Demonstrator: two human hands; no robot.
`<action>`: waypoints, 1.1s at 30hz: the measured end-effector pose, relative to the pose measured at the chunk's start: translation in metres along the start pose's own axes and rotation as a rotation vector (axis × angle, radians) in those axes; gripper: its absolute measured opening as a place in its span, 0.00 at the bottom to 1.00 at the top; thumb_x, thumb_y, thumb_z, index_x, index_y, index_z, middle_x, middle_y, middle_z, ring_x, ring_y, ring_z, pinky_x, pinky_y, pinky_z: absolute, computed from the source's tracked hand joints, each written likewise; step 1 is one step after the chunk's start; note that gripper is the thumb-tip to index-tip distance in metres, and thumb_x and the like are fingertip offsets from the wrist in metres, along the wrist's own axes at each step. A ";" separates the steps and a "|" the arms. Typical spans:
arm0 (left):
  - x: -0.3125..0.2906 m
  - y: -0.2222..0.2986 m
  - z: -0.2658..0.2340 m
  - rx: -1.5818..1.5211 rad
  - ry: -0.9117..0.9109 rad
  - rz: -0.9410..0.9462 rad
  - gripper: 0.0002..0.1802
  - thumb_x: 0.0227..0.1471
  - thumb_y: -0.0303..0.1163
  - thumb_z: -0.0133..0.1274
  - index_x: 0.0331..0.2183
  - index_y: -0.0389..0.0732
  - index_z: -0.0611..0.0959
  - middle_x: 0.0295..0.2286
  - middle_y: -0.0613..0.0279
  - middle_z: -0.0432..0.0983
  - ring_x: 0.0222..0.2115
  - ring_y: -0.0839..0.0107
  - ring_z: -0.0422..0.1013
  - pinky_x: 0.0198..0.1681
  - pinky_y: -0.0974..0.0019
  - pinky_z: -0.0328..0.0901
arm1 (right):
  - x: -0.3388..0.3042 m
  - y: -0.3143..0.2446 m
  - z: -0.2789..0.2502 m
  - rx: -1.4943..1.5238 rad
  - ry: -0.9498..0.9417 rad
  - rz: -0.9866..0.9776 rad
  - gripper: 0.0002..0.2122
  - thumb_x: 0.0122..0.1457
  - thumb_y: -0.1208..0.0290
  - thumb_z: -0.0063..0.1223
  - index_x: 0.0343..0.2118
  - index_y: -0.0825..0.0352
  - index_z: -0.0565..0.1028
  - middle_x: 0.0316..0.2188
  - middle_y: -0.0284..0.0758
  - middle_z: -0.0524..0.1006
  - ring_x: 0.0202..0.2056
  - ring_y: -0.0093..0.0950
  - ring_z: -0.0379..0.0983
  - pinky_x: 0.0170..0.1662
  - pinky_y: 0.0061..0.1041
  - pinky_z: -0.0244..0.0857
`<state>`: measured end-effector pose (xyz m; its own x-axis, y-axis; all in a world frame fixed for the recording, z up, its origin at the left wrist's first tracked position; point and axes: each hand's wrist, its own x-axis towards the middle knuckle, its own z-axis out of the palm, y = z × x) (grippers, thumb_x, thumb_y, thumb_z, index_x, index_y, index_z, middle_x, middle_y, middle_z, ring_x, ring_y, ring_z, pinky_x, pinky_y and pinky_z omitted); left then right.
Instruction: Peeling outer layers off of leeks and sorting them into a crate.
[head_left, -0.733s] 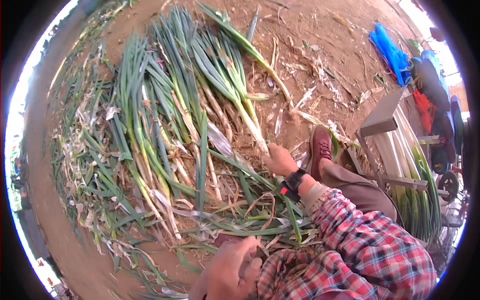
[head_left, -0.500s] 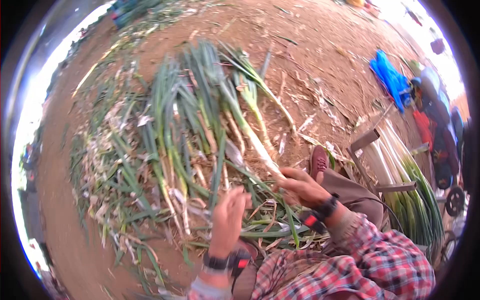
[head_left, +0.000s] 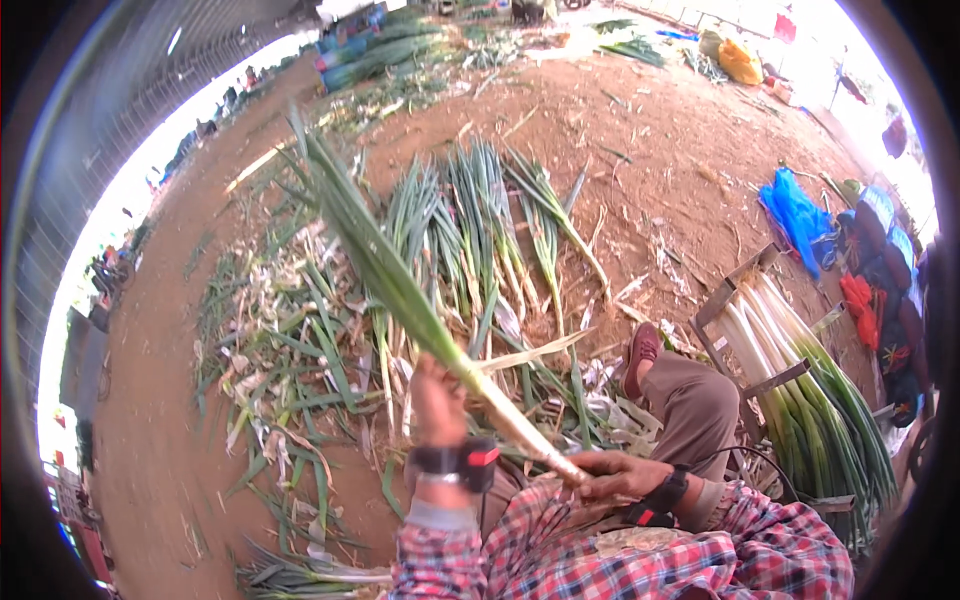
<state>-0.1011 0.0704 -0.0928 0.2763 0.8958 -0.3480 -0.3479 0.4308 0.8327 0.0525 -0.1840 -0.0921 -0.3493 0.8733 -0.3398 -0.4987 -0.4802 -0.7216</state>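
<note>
A long leek slants across the middle, its green leaves up at the far left and its pale root end near my lap. My right hand is closed round the root end. Against the stalk's middle, my left hand is curled, slightly smeared by motion; its fingertips are partly hidden. A pale, dry leaf strip sticks out to the right from beside the stalk. Beyond the held leek, several untrimmed leeks lie side by side on the ground.
Heaped leaf scraps cover the ground at left. On my right, a metal frame holds cleaned leeks. Blue plastic lies beyond it. More leeks are piled far off, and a few lie near my left side.
The leek has been lifted off the row and drawn toward my lap by my right hand. My left hand, empty before, has come against its stalk. The view has tilted up.
</note>
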 end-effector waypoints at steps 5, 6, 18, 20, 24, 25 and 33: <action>-0.059 0.032 -0.010 -0.033 -0.065 0.229 0.20 0.58 0.43 0.49 0.46 0.41 0.73 0.37 0.67 0.73 0.33 0.77 0.69 0.33 0.71 0.65 | 0.026 -0.002 0.026 -0.317 -0.237 0.100 0.24 0.63 0.60 0.48 0.57 0.69 0.64 0.46 0.31 0.71 0.48 0.22 0.65 0.53 0.25 0.59; -0.066 0.032 -0.008 -0.048 -0.134 0.223 0.18 0.56 0.38 0.52 0.46 0.40 0.73 0.36 0.66 0.73 0.33 0.77 0.69 0.33 0.71 0.65 | 0.042 0.004 0.019 -0.503 -0.215 -0.095 0.21 0.63 0.59 0.48 0.53 0.69 0.67 0.43 0.31 0.72 0.46 0.22 0.65 0.50 0.25 0.61; -0.103 0.047 0.025 0.108 -0.445 0.260 0.16 0.57 0.31 0.51 0.45 0.34 0.73 0.38 0.63 0.73 0.37 0.74 0.69 0.42 0.70 0.63 | 0.084 -0.070 0.075 -0.039 0.167 -0.593 0.12 0.55 0.74 0.60 0.37 0.66 0.68 0.31 0.28 0.74 0.31 0.17 0.69 0.33 0.18 0.64; -0.106 0.049 0.029 0.167 -0.407 0.261 0.16 0.57 0.31 0.51 0.45 0.34 0.73 0.38 0.62 0.73 0.37 0.74 0.70 0.42 0.70 0.64 | 0.085 -0.076 0.074 -0.068 0.235 -0.652 0.13 0.54 0.75 0.62 0.36 0.66 0.67 0.32 0.29 0.74 0.32 0.17 0.70 0.34 0.19 0.64; -0.117 0.062 0.034 0.554 -0.396 0.462 0.15 0.57 0.32 0.50 0.44 0.33 0.76 0.38 0.63 0.73 0.36 0.75 0.70 0.39 0.70 0.65 | 0.079 -0.093 0.069 -0.158 0.204 -0.663 0.12 0.53 0.77 0.61 0.36 0.66 0.67 0.31 0.28 0.73 0.33 0.17 0.70 0.35 0.18 0.64; -0.116 0.064 0.038 0.398 -0.367 0.252 0.15 0.57 0.32 0.50 0.44 0.34 0.76 0.36 0.63 0.74 0.35 0.75 0.70 0.39 0.71 0.65 | 0.076 -0.092 0.068 -0.183 0.187 -0.661 0.12 0.53 0.78 0.60 0.36 0.66 0.67 0.31 0.28 0.73 0.33 0.17 0.70 0.35 0.18 0.64; -0.129 0.065 0.041 0.356 -0.463 0.284 0.18 0.56 0.32 0.51 0.46 0.33 0.74 0.37 0.62 0.75 0.34 0.75 0.73 0.37 0.70 0.69 | 0.074 -0.096 0.054 -0.068 0.035 -0.672 0.16 0.53 0.75 0.62 0.42 0.66 0.68 0.35 0.29 0.73 0.38 0.19 0.70 0.43 0.20 0.65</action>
<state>-0.1225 -0.0220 0.0240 0.6026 0.7957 0.0619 -0.1675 0.0502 0.9846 0.0315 -0.0778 -0.0155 0.0459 0.9830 0.1777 -0.5470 0.1736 -0.8189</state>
